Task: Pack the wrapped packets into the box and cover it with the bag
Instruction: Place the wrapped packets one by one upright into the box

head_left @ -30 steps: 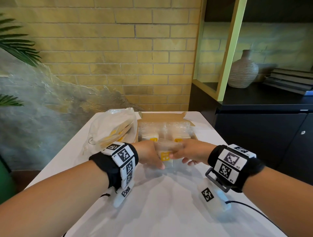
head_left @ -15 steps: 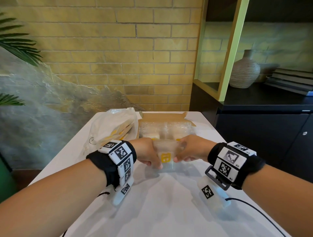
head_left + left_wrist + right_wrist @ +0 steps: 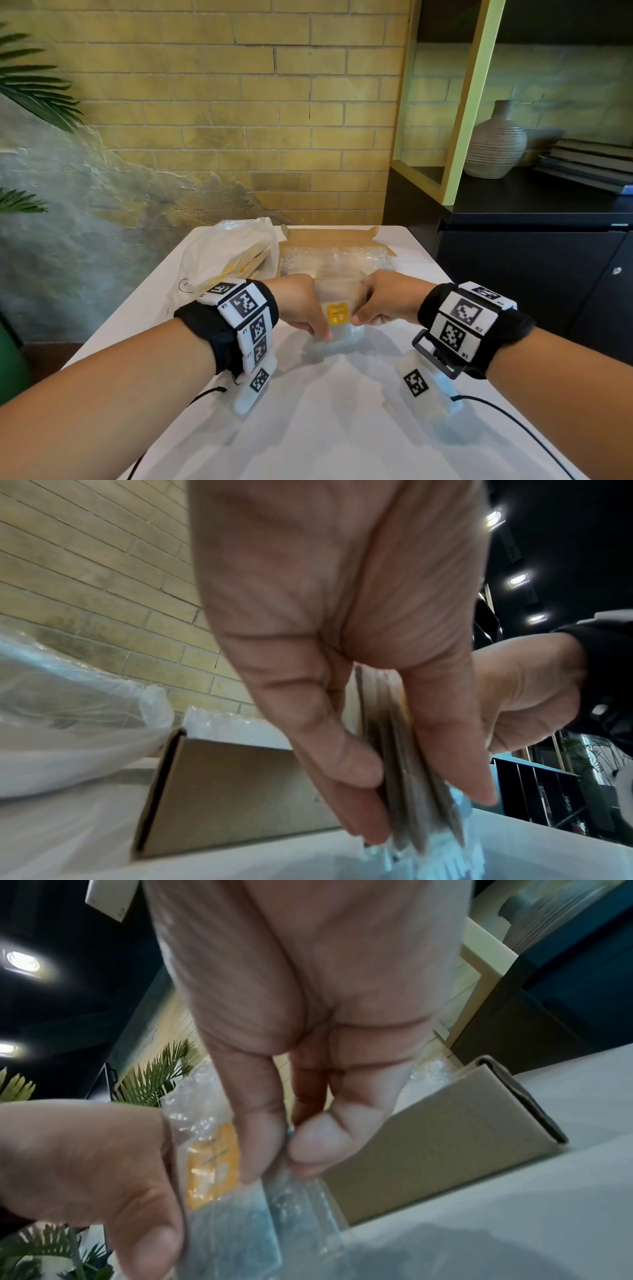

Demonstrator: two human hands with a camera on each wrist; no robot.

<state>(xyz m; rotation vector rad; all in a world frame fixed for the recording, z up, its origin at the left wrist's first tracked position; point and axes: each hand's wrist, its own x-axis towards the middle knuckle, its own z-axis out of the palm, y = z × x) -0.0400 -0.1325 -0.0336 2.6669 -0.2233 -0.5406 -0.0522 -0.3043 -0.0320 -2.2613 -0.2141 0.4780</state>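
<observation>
A clear-wrapped packet with a yellow label stands on edge on the white table, just in front of the cardboard box. My left hand pinches its left side and my right hand pinches its right side. In the left wrist view the left fingers and thumb clamp the packet edge-on. The right wrist view has the right thumb and fingers holding the packet wrap. The box holds several wrapped packets. A translucent plastic bag lies left of the box.
A dark cabinet with a ribbed vase and stacked books stands to the right of the table. A brick wall is behind, and palm leaves hang at the left. Wrist-camera cables trail over the near table.
Both hands have turned the packet from lying tilted to standing upright and shifted it slightly forward toward the box. Both grips stay on it.
</observation>
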